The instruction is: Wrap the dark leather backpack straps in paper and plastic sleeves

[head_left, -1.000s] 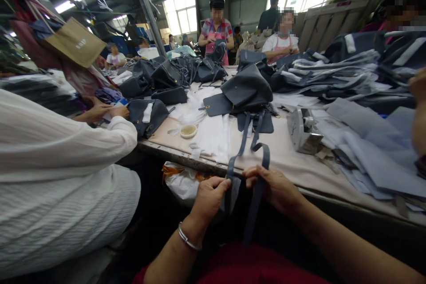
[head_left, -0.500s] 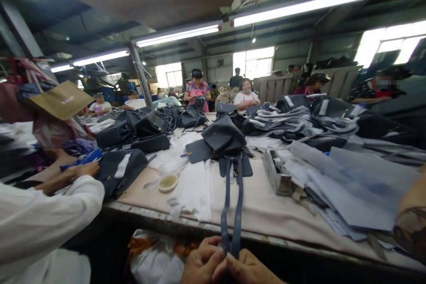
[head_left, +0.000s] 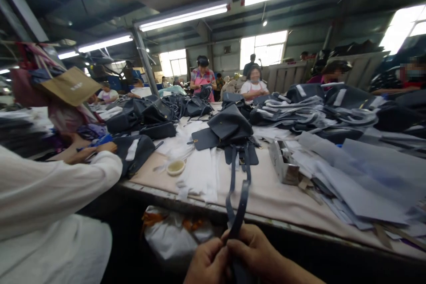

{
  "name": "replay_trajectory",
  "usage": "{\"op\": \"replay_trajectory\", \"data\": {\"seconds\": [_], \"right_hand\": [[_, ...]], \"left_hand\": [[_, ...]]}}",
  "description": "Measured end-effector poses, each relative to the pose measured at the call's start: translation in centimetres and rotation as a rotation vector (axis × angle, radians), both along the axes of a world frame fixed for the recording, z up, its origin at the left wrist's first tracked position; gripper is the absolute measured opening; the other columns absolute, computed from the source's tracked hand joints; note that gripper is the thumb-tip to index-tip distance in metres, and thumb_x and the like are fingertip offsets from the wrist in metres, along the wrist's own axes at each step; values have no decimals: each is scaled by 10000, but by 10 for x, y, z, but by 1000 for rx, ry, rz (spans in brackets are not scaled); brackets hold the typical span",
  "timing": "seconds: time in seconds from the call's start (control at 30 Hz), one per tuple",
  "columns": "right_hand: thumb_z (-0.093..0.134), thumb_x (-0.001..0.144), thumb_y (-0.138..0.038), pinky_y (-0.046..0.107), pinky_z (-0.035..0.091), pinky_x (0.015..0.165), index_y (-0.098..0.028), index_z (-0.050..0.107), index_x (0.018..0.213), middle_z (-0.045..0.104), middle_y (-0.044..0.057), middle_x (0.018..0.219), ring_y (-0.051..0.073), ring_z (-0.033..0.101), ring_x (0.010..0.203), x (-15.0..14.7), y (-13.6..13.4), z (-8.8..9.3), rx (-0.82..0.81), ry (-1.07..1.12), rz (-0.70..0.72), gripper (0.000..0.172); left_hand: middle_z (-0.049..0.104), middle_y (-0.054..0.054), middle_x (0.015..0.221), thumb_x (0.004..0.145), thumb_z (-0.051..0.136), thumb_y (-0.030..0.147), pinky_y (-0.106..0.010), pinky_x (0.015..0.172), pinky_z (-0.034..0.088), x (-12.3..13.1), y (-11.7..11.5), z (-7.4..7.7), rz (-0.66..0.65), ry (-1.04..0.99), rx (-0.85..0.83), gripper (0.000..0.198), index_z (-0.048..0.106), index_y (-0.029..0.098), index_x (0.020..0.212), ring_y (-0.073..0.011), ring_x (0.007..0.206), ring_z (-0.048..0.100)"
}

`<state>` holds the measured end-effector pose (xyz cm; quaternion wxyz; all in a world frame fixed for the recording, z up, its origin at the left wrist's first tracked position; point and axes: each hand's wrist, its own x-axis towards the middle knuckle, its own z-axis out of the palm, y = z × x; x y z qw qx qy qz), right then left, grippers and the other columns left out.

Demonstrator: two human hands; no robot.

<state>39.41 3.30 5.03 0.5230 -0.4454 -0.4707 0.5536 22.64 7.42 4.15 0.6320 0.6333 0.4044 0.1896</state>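
Navy leather strap [head_left: 243, 199] hangs off the front edge of the tabletop [head_left: 276, 195] from the dark handbag [head_left: 230, 128] lying further back. Its looped end is pinched by the left hand [head_left: 207, 262] and right hand [head_left: 258, 253], each grip closed on it. A hard tug could, I judge, drag the handbag across the white paper sheets [head_left: 199, 177] toward the small dish [head_left: 175, 167], or twist the strap.

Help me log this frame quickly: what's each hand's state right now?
Left hand: closed, pinching the dark blue bag strap.
Right hand: closed on the same strap.
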Motion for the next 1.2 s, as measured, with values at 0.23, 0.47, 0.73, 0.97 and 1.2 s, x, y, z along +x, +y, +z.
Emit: {"op": "replay_trajectory", "data": {"seconds": [0.23,0.47,0.73,0.97,1.2], "right_hand": [[675,807,-562,208,285,440,-129,637,698,459,-33,507,78,380,459,42,-7,14,-131,-131,-313,448],[686,783,-576,246,349,480,-129,692,755,508,-5,527,118,450,497,64,-12,-2,-157,-197,-441,447],[704,772,-570,235,367,460,-113,741,874,519,-4,523,117,467,486,64,-12,-8,-125,-149,-411,469],[671,854,-425,325,575,715,-175,771,917,744,100,847,237,699,773,70,-14,9,155,-282,-382,277],[616,897,-210,373,515,970,-243,747,1073,705,94,1203,254,677,1076,55,-18,31,528,-554,60,222]], "left_hand": [[703,-36,821,920,571,300,-249,751,480,-1,53,22,-98,129,539,200,712,166,871,-154,780,629],[643,-81,986,760,762,221,-361,875,463,4,135,10,-98,455,1036,281,715,196,1036,-246,955,586],[625,-53,860,900,576,199,-295,778,473,32,154,11,-160,429,1063,167,697,178,787,-169,804,589],[576,-59,893,917,536,187,-305,867,469,35,88,64,-32,18,925,137,609,169,802,-176,916,571],[525,-100,1124,871,597,158,-358,1025,433,7,14,105,-292,-76,853,85,674,191,886,-224,1136,514]]}}
